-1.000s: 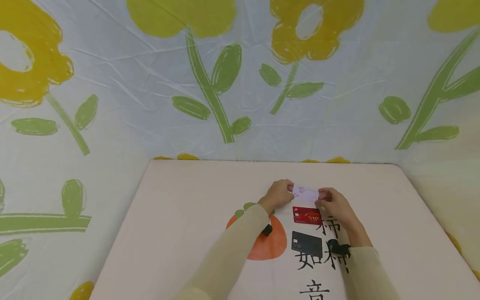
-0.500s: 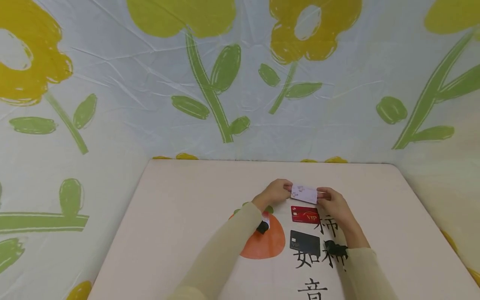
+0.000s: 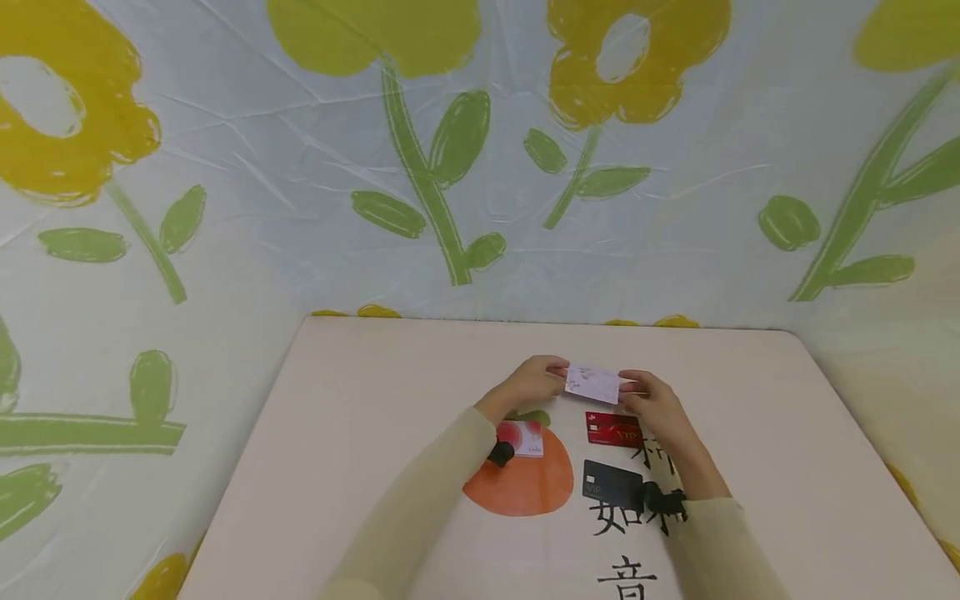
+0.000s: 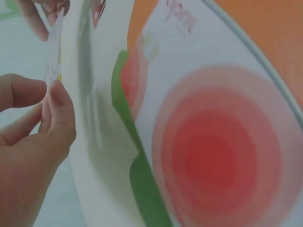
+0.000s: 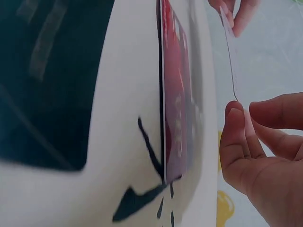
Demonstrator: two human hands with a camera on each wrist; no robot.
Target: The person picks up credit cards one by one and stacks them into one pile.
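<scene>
Holding white card by opposite short edges, pinched in left hand and right hand, raised off desk, beyond red card. Apply light, even pressure; likely to bow if squeezed inward. Level both ends.

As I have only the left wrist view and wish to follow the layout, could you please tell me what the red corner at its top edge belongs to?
Observer: It appears to be the red card, lettered VIP, just below the held card in the head view.
Operator: Thank you; is there another card that I cannot see?
Observer: Yes, a black card lies on the table.
Operator: What is printed near it?
Observer: Black characters.
</scene>
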